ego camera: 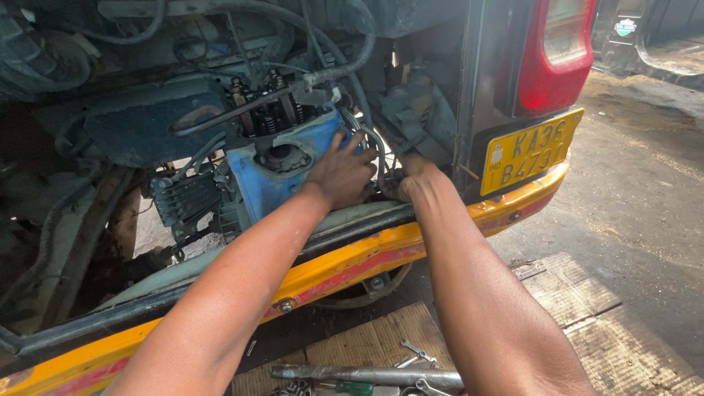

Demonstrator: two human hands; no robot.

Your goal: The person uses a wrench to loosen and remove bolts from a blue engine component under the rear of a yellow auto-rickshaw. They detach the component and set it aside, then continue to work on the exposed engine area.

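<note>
Setting: I lean into the open rear engine bay of a small yellow-and-black vehicle, both arms stretched forward over the yellow rear bumper (352, 260).
Left hand: my left hand (341, 174) lies palm-down on the right end of the blue engine casing (282, 172), fingers spread fairly wide, fingertips touching the casing's upper right corner beside the cables there. It grips nothing that I can see.
Right hand: my right hand (411, 180) is just beside the left, curled narrow around a small dark part at the edge of the bay. What exactly it pinches I cannot tell; the fingers hide it.
Engine casing: blue, worn, sits mid-bay, with exposed valve springs (268, 114) above it and a black finned block (183, 198) to its left.
Hoses: grey hoses and cables (345, 62) loop overhead and drop down near my left fingertips.
Bodywork: red tail lamp (554, 55) at upper right, yellow number plate (529, 150) under it, well to the right of my right hand.
Floor: cardboard sheet (381, 337) lies below the bumper; on it a long steel bar (367, 375), a small spanner (418, 353) and a green-handled screwdriver (345, 387), all well apart from my hands.
</note>
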